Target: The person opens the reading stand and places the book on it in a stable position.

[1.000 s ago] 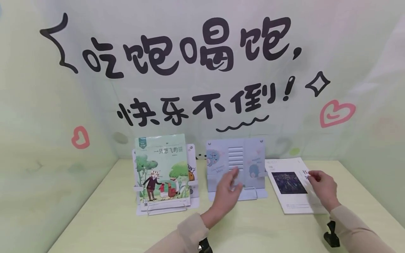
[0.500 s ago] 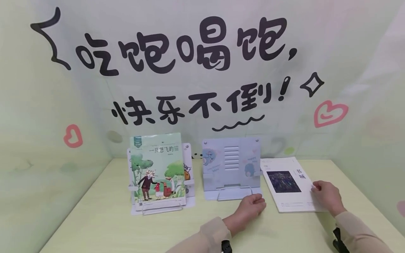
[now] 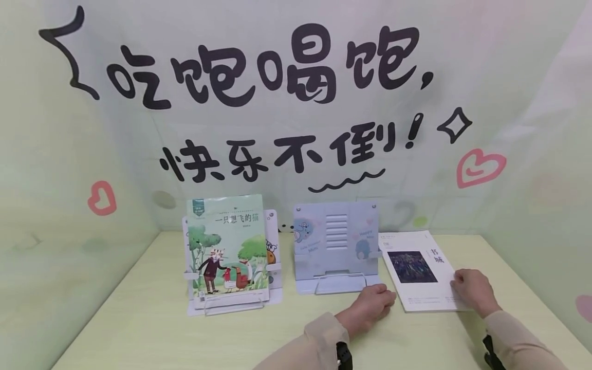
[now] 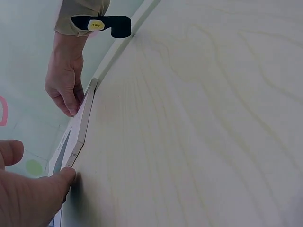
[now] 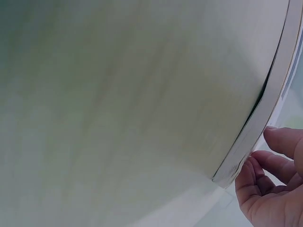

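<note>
A white book (image 3: 416,295) with a dark picture on its cover lies flat at the right of the table. My right hand (image 3: 476,292) is at its right edge, pinching it with thumb and curled fingers (image 5: 277,165). At the book's left side is my left hand (image 3: 370,308), fingers loosely extended. In the left wrist view a fingertip (image 4: 68,176) of that hand touches or nearly touches the near left corner of the book (image 4: 84,123). Behind the left hand stands a blue book stand (image 3: 336,239), its wire support (image 3: 339,283) folded out in front and no book on it.
Farther left, a green picture book (image 3: 226,252) leans on a white book stand (image 3: 274,277). A printed curtain (image 3: 259,154) with large black writing hangs behind the pale wooden table (image 3: 152,308) and along its sides.
My left hand has come down from in front of the blue stand to the book's left side. The right hand has slid lower along the right edge. The book stays flat.
</note>
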`<state>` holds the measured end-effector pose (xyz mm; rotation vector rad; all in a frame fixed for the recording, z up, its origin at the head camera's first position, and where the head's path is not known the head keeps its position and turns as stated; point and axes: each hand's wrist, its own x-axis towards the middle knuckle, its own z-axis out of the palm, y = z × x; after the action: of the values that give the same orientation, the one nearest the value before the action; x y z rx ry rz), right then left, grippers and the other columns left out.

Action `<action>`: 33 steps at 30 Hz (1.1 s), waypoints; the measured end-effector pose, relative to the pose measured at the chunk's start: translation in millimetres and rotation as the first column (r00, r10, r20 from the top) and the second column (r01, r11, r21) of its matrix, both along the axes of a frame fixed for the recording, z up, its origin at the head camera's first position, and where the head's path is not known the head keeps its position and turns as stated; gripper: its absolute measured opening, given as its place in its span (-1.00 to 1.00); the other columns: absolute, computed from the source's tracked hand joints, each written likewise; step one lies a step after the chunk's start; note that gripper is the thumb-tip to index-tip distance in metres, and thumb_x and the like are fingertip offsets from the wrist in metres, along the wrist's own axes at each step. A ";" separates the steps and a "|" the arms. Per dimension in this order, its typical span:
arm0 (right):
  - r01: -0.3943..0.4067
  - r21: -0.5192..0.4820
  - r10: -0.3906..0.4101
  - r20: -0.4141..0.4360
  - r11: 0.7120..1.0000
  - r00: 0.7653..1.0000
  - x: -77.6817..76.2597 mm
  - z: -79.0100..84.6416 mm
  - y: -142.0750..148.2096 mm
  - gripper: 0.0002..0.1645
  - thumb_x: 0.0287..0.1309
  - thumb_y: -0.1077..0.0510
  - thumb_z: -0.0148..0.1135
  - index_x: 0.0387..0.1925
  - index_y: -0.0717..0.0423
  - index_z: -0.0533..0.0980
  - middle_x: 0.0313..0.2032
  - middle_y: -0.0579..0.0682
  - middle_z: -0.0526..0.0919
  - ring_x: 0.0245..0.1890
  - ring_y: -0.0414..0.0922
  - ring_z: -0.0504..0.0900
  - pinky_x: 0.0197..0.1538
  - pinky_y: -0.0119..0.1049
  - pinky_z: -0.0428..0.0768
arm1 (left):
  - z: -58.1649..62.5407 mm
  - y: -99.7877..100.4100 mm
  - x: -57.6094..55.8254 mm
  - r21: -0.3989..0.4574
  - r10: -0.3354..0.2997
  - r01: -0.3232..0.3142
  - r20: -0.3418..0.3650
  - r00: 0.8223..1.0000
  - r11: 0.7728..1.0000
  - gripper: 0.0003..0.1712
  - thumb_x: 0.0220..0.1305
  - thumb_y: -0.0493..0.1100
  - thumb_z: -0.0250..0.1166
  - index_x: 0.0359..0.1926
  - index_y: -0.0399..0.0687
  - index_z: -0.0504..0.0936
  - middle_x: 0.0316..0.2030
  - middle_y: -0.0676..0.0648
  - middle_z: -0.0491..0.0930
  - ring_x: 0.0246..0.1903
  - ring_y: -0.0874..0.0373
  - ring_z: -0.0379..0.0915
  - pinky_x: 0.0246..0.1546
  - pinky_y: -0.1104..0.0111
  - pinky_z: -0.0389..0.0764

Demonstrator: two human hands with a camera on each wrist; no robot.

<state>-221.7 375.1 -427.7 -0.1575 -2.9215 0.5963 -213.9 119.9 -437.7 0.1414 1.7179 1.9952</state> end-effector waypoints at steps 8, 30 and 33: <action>-0.037 0.040 0.038 -0.030 0.999 0.999 1.2 0.5 -4.7 -0.63 0.02 0.35 0.18 -0.73 0.13 0.24 -0.68 -0.08 0.20 -0.57 -0.12 0.24 -0.45 -0.31 0.16 | 1.7 8.5 -6.2 -0.024 -0.005 0.005 0.017 1.000 1.000 -0.65 0.30 -0.32 0.09 0.02 -0.52 0.41 -0.08 -0.21 0.48 0.00 0.04 0.41 0.15 0.16 0.43; -0.035 0.060 0.031 0.066 0.998 0.997 6.3 8.1 -6.0 -0.87 0.05 0.35 0.18 -0.50 0.42 0.50 -0.58 0.09 0.45 -0.51 -0.05 0.35 -0.45 -0.27 0.28 | 5.5 24.2 -12.7 -0.157 0.046 -0.038 0.045 0.998 0.987 -0.57 0.21 -0.44 0.09 -0.73 -0.07 0.22 -0.58 0.03 0.32 -0.58 0.26 0.17 -0.54 0.53 0.25; -0.030 0.065 0.026 0.063 0.997 0.998 7.8 6.5 -5.9 -0.87 0.06 0.35 0.18 -0.54 0.37 0.47 -0.60 0.04 0.39 -0.51 -0.06 0.33 -0.45 -0.28 0.24 | 3.9 26.3 -11.5 -0.157 0.061 -0.060 0.002 0.998 0.986 -0.84 0.17 -0.46 0.10 -0.52 -0.33 0.51 -0.44 0.00 0.49 -0.51 0.27 0.28 -0.48 0.52 0.37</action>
<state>-213.9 369.3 -421.2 -0.1293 -3.0040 0.5069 -225.4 146.2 -433.8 0.0285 1.8869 1.8906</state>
